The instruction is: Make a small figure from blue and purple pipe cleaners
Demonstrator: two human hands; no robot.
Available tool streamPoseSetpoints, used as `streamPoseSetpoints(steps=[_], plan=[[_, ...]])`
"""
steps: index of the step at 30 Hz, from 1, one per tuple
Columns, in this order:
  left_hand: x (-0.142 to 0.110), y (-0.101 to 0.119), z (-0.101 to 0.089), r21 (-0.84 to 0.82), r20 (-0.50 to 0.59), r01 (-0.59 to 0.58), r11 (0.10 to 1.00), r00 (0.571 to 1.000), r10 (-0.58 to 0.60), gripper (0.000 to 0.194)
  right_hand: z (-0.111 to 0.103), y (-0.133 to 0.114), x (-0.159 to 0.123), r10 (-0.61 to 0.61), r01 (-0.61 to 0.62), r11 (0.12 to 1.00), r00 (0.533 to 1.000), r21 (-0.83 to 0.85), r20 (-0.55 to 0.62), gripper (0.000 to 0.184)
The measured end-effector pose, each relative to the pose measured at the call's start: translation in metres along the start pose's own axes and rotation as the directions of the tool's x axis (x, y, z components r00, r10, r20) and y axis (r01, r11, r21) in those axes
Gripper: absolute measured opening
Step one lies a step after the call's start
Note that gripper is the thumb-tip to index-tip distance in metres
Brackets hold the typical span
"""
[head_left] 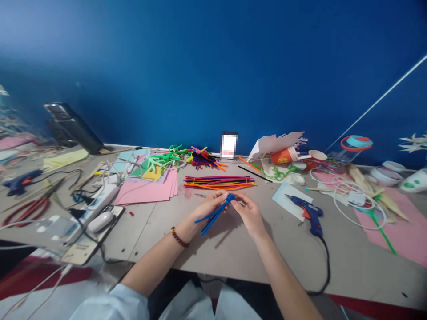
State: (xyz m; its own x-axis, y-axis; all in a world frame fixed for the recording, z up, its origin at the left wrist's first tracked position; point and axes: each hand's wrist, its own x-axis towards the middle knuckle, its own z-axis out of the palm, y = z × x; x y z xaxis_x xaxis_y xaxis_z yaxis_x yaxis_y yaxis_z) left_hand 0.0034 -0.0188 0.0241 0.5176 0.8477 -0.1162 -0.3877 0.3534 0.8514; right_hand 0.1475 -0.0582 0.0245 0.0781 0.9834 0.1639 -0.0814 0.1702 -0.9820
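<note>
Both hands meet over the middle of the grey table (207, 249). My left hand (208, 205) and my right hand (248, 212) pinch the upper end of a few blue pipe cleaners (213, 216), which slant down to the left under my left wrist. A dark red bead bracelet (179, 238) sits on that wrist. Just beyond the hands lies a bundle of coloured pipe cleaners (218, 182).
A blue glue gun (308, 213) with a black cord lies to the right. Pink paper sheets (150, 189), green and mixed pipe-cleaner shapes (182, 158), red scissors (28, 209), a power strip (96, 202), paper cups (290, 155) and white cord loops (353, 200) crowd the table.
</note>
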Motion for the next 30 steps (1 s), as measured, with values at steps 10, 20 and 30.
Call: streamPoseSetpoints(steps=[10,20,30], plan=[[0.002,0.012,-0.003,0.043,-0.034,-0.013,0.999,0.999,0.014,0.035,0.001,0.002,0.001,0.066,-0.063,0.995,0.997,0.080,-0.028,0.025],[0.001,0.006,-0.001,0.235,0.072,-0.180,0.955,0.983,0.167,0.038,-0.001,0.007,0.006,0.110,-0.082,0.973,0.986,0.216,-0.124,0.029],[0.000,-0.001,0.005,0.200,0.110,-0.273,0.941,0.960,0.256,0.043,-0.001,0.003,0.007,0.272,-0.250,0.828,0.962,0.502,0.031,0.024]])
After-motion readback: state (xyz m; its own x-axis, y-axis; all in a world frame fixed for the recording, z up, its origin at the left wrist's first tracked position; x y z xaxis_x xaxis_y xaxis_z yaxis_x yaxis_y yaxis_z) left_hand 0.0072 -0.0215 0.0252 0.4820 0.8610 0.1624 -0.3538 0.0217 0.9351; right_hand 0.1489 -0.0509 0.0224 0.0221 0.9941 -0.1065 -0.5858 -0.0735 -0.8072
